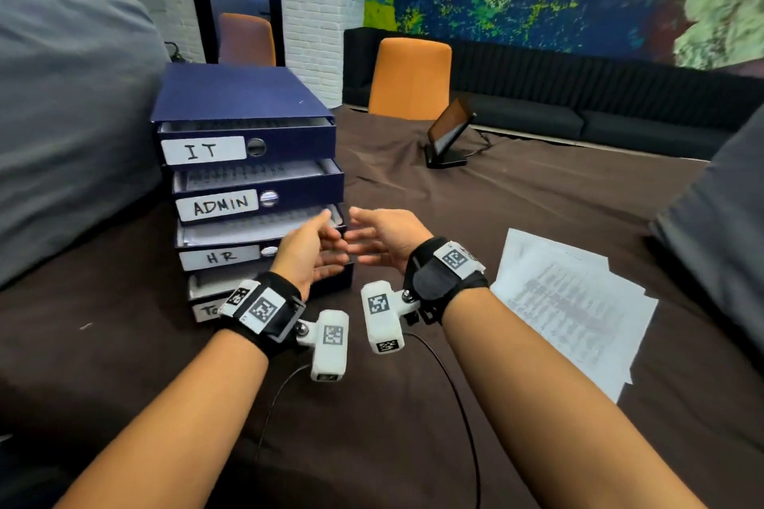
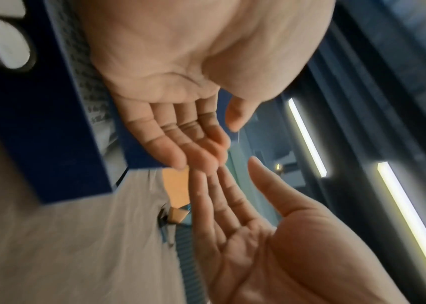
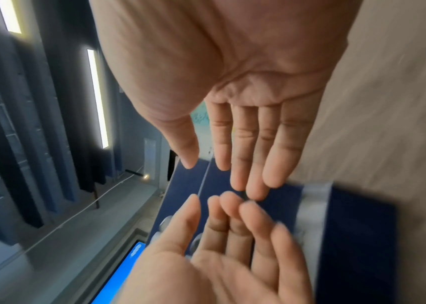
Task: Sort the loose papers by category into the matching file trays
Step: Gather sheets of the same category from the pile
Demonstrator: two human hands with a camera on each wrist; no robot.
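Observation:
A stack of blue file trays [image 1: 289, 145] stands at the left of the table, labelled IT [image 1: 202, 151], ADMIN [image 1: 219, 205] and HR [image 1: 221, 258]. The bottom tray's label [image 1: 206, 309] is partly hidden by my left wrist. Each tray holds printed sheets. My left hand [image 1: 320, 244] and right hand [image 1: 372, 240] hover at the stack's front right corner, near the HR tray. Their palms face each other, fingers straight and nearly touching, and they hold nothing. Both wrist views show the same: left hand [image 2: 180, 139], right hand [image 3: 245, 156], both empty. Loose papers [image 1: 570, 302] lie fanned on the table to my right.
A tablet on a stand [image 1: 448, 136] sits at the far middle of the dark-clothed table [image 1: 372, 426]. An orange chair [image 1: 409, 78] and a black sofa [image 1: 578, 107] stand behind. Grey cushions flank the table at left [image 1: 74, 116] and right [image 1: 719, 227]. Thin cables trail from my wrist cameras.

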